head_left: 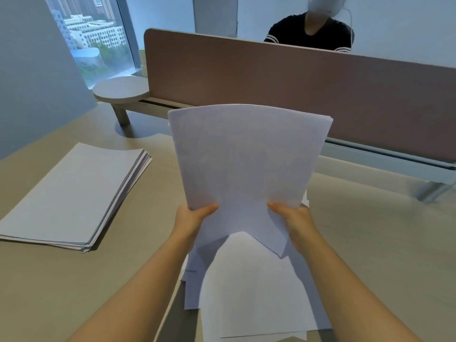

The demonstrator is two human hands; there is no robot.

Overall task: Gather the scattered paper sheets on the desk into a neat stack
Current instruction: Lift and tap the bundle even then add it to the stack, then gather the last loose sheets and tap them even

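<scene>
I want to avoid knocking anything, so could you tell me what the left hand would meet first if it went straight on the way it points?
Likely nothing close: the left hand, gripping the held sheets, points toward the brown desk divider. Depth is unclear.

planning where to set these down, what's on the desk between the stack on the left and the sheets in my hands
Head view: only bare desk lies between the left stack and the held sheets.

held sheets [249, 159]: thin matt white paper, smooth, bending.
stack at nine o'clock [71, 196]: the same matt paper.
desk [382, 243]: smooth beige top, faint sheen.
divider at one o'clock [320, 90]: matt brown, cloth-like.
rail [385, 156]: pale, looked like painted metal.
</scene>
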